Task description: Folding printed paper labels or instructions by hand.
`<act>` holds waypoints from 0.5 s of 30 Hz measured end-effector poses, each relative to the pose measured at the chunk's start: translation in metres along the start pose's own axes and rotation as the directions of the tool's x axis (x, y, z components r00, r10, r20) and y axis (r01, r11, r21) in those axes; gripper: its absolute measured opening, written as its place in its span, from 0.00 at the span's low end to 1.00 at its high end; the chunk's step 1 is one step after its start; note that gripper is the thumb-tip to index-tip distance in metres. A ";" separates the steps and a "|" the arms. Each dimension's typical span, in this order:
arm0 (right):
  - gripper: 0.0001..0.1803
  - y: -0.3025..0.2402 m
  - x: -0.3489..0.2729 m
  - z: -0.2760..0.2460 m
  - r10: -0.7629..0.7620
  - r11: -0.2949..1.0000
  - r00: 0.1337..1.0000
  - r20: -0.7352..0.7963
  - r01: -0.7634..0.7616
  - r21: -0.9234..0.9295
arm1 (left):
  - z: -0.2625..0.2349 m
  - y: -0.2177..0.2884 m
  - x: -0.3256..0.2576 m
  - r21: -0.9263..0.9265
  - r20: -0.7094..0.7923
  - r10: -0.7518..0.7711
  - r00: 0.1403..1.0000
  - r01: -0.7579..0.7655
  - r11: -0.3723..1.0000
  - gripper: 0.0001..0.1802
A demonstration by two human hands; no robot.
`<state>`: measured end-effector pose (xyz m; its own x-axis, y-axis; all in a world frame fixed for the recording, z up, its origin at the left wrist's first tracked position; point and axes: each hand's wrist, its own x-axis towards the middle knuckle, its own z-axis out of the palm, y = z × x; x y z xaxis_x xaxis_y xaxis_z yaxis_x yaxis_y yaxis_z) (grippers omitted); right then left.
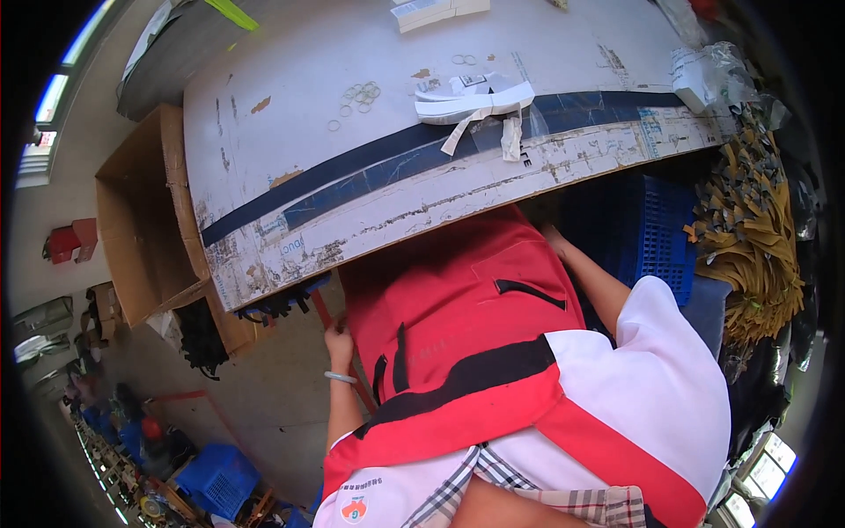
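Left grip (pixel 337 338) curls beside the red apron (pixel 449 304); hold unclear.

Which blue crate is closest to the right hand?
The upper-right blue crate, just right of the right hand; the lower-left blue crate sits much farther away.

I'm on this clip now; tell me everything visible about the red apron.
The red apron looks like woven fabric, with a wide black band across its upper part and black-edged slits, probably pockets. Worn over a white shirt, it has a red strap at lower right. Its lower part spreads forward, lightly creased, disappearing beneath the table. The left hand is by its left edge, the right hand by its far right; whether either grips it is unclear.
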<state>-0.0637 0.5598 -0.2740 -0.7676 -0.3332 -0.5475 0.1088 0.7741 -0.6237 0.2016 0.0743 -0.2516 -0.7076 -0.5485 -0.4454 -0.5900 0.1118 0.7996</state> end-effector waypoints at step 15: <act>0.08 -0.184 -0.045 -0.111 -0.582 0.798 0.652 -0.486 0.574 -0.186 | 0.058 0.156 -0.038 0.294 0.065 0.575 0.816 -0.566 0.770 0.11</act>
<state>-0.1196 0.4921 -0.0730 -0.8706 -0.4062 0.2775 -0.4712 0.5265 -0.7077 0.1137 0.1606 -0.1336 -0.9418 -0.3288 0.0702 -0.1677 0.6402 0.7497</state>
